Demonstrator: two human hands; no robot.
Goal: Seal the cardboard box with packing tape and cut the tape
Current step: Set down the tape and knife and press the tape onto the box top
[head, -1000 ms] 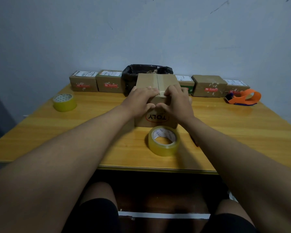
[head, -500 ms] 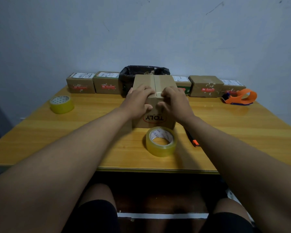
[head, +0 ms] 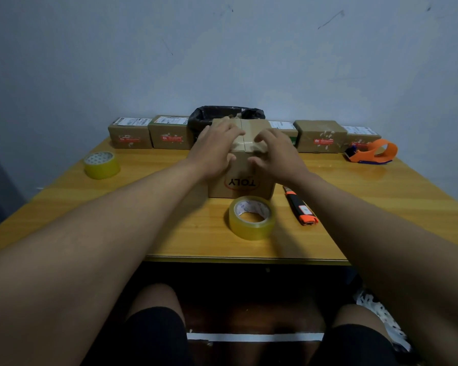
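Pressing tape onto a cardboard box (head: 239, 180), both hands flat on its top.

Nearest the table (head: 169, 241) edge: clear tape roll (head: 251, 217) lying flat; orange-and-black cutter (head: 300, 207) just right of it. Centre: the box marked "TOLY", a tape strip (head: 246, 136) along its top seam; left hand (head: 213, 151) and right hand (head: 278, 154) spread on the box top, fingers loose, grasping nothing. Left: second yellow roll (head: 101, 165). Right rear: orange tape dispenser (head: 372, 151). Back wall: row of small parcels (head: 148, 134), black-lined bin (head: 226, 114).
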